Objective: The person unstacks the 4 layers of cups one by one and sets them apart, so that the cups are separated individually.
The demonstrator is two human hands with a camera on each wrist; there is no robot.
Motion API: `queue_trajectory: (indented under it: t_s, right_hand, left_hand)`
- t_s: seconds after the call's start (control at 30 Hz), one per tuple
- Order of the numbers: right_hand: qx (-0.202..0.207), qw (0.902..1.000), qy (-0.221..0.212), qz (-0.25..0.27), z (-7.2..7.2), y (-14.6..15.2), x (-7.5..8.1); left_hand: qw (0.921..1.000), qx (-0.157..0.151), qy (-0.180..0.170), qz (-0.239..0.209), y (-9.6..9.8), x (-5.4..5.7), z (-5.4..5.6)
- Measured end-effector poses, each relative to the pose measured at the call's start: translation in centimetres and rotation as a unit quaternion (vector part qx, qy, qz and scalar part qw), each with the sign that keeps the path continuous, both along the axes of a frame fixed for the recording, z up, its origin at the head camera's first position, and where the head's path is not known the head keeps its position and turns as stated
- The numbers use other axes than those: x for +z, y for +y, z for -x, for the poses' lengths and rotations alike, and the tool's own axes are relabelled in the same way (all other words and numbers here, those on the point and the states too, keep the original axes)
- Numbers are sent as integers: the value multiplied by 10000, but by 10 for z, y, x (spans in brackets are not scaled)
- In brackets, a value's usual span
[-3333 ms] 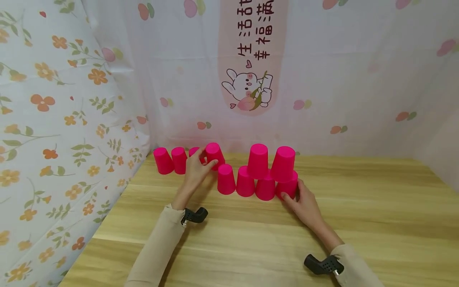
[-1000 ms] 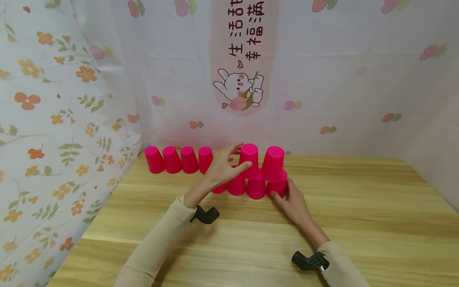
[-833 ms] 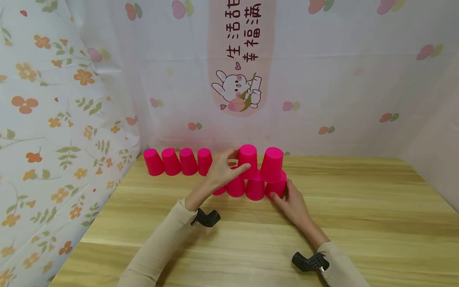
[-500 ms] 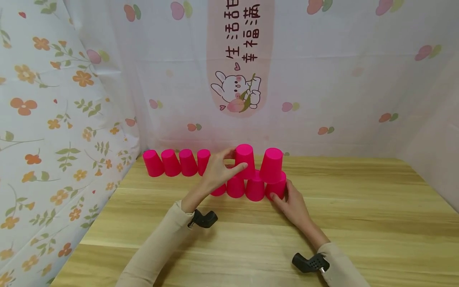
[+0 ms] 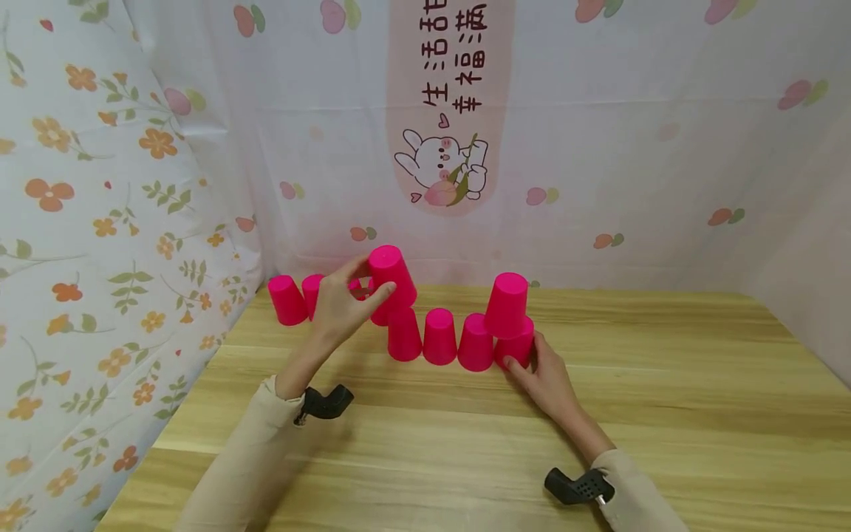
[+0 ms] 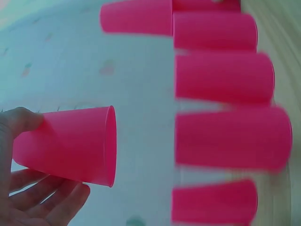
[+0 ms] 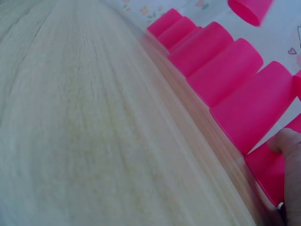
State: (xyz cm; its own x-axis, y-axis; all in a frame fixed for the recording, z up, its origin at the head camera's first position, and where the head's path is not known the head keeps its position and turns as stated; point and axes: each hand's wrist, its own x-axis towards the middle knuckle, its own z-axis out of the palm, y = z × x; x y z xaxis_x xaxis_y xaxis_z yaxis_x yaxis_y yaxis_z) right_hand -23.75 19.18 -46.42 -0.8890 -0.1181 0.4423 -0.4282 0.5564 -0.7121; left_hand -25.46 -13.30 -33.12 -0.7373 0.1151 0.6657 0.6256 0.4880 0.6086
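Observation:
My left hand [image 5: 340,309] grips an upside-down pink cup [image 5: 394,279] in the air, thumb on the near side and fingers behind. The left wrist view shows this held cup [image 6: 70,143] apart from the others. Below it runs a front row of several upside-down pink cups, its left end cup [image 5: 404,336] under the held one. My right hand [image 5: 552,378] holds the row's right end cup [image 5: 518,352] low at its side, thumb in front. One upper cup [image 5: 507,304] stands across the tops of the two rightmost cups.
Several more upside-down pink cups, such as the far-left cup [image 5: 287,301], stand in a back row, partly hidden by my left hand. The wooden table [image 5: 439,443] meets a printed cloth backdrop [image 5: 319,148] behind and at the left.
My left hand has moved from the back-row cups to the upper-left cup of the second tier, then lifted it off and carried it left. My right hand keeps its hold.

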Motion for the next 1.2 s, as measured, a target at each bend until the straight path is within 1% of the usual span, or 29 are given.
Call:
queue_trajectory:
  t_s: [0.1, 0.2, 0.3, 0.4, 0.5, 0.57, 0.63, 0.7, 0.77, 0.87, 1.0, 1.2]
  right_hand:
    - [-2, 10000, 4, -39, 0, 1, -1]
    - [-17, 10000, 4, -80, 0, 2, -1]
    - [-27, 10000, -14, -73, 0, 3, -1]
    - [-36, 10000, -26, -41, 0, 3, -1]
    - [-33, 10000, -34, -18, 0, 3, -2]
    - [-21, 10000, -48, 7, 0, 3, -2]
    - [12, 10000, -60, 32, -1, 2, -2]
    - [28, 10000, -72, 50, 0, 1, -2]
    - [34, 9999, -85, 48, 0, 1, -2]
    - [-14, 10000, -82, 11, -1, 0, -2]
    - [-21, 9999, -119, -23, -2, -1, 1]
    - [-17, 9999, -169, -25, -2, -1, 3]
  left_hand:
    - [9994, 343, 98, -18, -22, 1, -5]
    - [9976, 688, 92, 42, -44, 1, -9]
    - [9949, 997, -48, 114, -66, -2, -12]
    - [9905, 1324, -260, 272, -89, -10, -14]
    - [9846, 1612, -565, 370, -111, -21, -16]
    - [9799, 1788, -768, 439, -124, -29, -17]
    - [9758, 1899, -980, 459, -134, -36, -20]
    - [9721, 2010, -1069, 560, -141, -42, -23]
    - [9700, 2068, -1083, 675, -146, -47, -26]
    - [9703, 2062, -1012, 761, -151, -52, -28]
    - [9702, 2060, -969, 827, -154, -56, -28]
    - [9672, 2107, -1111, 882, -158, -59, -27]
